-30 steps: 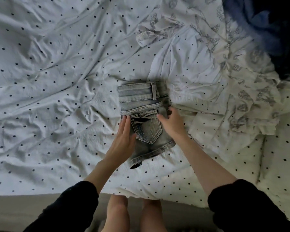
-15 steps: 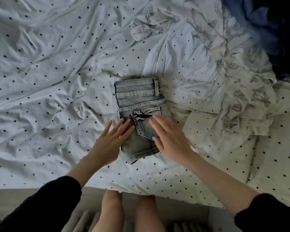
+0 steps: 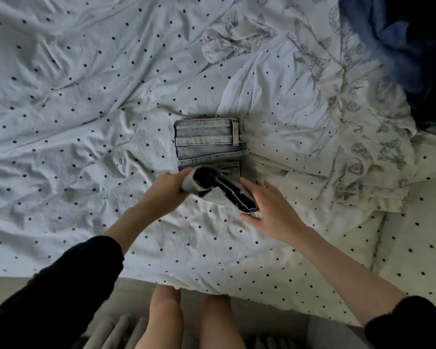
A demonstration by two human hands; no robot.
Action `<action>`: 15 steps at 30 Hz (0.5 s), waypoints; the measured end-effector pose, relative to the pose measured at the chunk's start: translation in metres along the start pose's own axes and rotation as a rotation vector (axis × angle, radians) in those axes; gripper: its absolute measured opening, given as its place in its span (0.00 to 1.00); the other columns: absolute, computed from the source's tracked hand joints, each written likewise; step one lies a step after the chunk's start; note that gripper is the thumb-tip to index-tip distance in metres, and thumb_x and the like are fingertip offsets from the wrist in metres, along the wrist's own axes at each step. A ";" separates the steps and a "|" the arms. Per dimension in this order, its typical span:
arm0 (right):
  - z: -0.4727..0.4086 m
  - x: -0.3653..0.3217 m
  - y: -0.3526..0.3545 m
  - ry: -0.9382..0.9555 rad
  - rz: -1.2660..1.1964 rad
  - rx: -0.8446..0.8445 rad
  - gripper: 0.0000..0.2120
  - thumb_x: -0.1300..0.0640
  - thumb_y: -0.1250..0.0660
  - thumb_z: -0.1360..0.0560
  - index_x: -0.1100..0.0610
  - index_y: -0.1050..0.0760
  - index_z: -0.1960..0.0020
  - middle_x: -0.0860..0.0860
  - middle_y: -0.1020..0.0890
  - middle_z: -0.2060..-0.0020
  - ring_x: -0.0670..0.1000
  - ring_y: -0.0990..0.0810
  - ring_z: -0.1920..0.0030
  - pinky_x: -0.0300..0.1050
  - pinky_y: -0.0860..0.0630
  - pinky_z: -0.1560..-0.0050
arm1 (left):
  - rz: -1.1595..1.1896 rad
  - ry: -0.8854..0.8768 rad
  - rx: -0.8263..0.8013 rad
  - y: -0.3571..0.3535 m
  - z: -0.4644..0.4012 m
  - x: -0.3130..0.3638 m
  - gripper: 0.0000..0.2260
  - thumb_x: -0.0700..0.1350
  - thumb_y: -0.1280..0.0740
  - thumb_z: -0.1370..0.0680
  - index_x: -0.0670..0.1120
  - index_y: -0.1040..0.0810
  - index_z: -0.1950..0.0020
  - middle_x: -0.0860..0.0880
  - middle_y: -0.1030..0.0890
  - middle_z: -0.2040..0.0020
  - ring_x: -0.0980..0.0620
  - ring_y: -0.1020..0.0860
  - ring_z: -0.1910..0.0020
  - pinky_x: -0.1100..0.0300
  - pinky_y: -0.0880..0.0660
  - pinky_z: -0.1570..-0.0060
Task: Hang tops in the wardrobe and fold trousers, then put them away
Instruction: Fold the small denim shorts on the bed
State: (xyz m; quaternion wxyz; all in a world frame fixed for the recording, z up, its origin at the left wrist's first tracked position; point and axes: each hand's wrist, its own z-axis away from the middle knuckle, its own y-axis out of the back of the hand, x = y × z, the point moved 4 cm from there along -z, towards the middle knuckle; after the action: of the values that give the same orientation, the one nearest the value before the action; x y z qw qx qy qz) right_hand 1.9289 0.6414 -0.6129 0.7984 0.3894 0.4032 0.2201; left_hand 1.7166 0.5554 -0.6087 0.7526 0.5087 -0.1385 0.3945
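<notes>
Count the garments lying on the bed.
3 at least: denim shorts in the middle, being folded by both hands; a printed white garment to their right; dark blue clothing at the top right corner, possibly more than one piece.

From my feed, a bed (image 3: 86, 122) fills nearly the whole view, covered in a rumpled white sheet (image 3: 73, 79) with small dark dots. Its near edge drops to a dim grey-beige floor (image 3: 8, 285) along the bottom. The light is soft, brighter across the bed and darker below.
</notes>
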 end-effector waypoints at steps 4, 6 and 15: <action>-0.015 -0.002 0.031 -0.044 -0.149 0.047 0.40 0.47 0.28 0.29 0.56 0.44 0.25 0.53 0.26 0.36 0.55 0.28 0.36 0.52 0.37 0.32 | 0.328 0.286 0.086 0.009 -0.017 -0.022 0.10 0.43 0.31 0.24 0.48 0.27 0.65 0.53 0.24 0.69 0.54 0.27 0.70 0.65 0.32 0.72; -0.028 0.000 0.038 -0.080 -0.204 0.090 0.37 0.51 0.28 0.28 0.57 0.41 0.25 0.55 0.23 0.39 0.55 0.24 0.40 0.48 0.32 0.36 | 0.493 0.331 0.087 0.011 -0.027 -0.025 0.06 0.48 0.30 0.25 0.49 0.23 0.61 0.53 0.21 0.65 0.58 0.23 0.66 0.66 0.26 0.67; -0.128 0.010 0.065 -0.274 -0.370 0.301 0.09 0.58 0.32 0.24 0.63 0.21 0.48 0.56 0.17 0.56 0.55 0.20 0.56 0.46 0.25 0.54 | 0.628 0.489 0.288 0.030 -0.065 -0.056 0.13 0.54 0.33 0.24 0.48 0.24 0.65 0.53 0.22 0.68 0.58 0.24 0.69 0.72 0.30 0.75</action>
State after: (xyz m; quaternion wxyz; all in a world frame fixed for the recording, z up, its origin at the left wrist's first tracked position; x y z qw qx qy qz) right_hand 1.8273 0.7437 -0.6135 0.8053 0.4494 0.3839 -0.0468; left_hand 1.6456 0.5926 -0.6518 0.5278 0.4331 -0.0474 0.7291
